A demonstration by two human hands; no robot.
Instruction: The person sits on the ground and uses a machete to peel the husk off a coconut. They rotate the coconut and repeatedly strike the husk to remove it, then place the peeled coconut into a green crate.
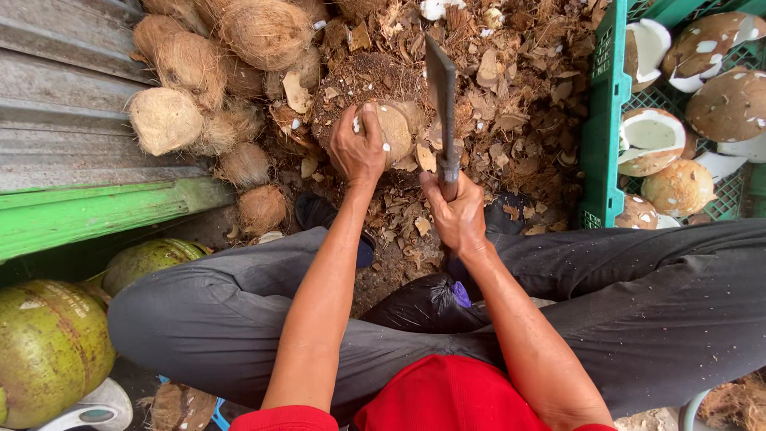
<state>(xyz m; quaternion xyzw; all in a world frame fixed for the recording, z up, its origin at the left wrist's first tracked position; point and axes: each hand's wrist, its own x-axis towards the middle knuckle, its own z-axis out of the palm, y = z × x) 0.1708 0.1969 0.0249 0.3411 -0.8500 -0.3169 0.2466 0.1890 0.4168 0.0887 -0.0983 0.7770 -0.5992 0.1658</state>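
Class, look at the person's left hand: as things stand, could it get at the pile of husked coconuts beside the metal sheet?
Probably yes: the pile of husked coconuts lies open on the left, but the left hand holds a coconut.

My left hand (357, 152) rests on the coconut (391, 129) at upper centre, my right hand (456, 214) just right of it, the cleaver (441, 88) above. Husked coconuts (199, 72) pile upper left; the crate (603, 120) of shelled coconuts (730, 104) sits upper right; whole coconuts (49, 347) lie lower left.
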